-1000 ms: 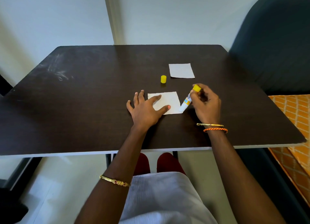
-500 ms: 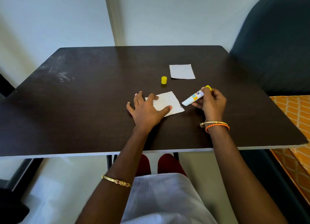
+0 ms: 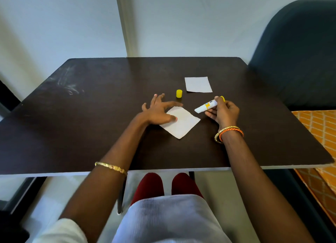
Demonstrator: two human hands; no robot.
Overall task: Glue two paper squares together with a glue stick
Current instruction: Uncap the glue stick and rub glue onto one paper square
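A white paper square (image 3: 182, 122) lies on the dark table (image 3: 91, 133), turned like a diamond. My left hand (image 3: 160, 112) rests flat on its left corner with fingers spread. My right hand (image 3: 224, 112) holds an uncapped white and yellow glue stick (image 3: 206, 106) just right of that paper, tip pointing left and lifted off the sheet. The second white paper square (image 3: 198, 84) lies farther back. The yellow cap (image 3: 179, 93) stands between the two papers.
A dark upholstered chair (image 3: 300, 52) stands at the right behind the table. An orange patterned cloth (image 3: 320, 133) lies beside the table's right edge. The wall runs close behind the table's far edge.
The near paper has been rotated under my left hand from square-on to a diamond. My right hand lifted the glue stick off the paper and moved it right.
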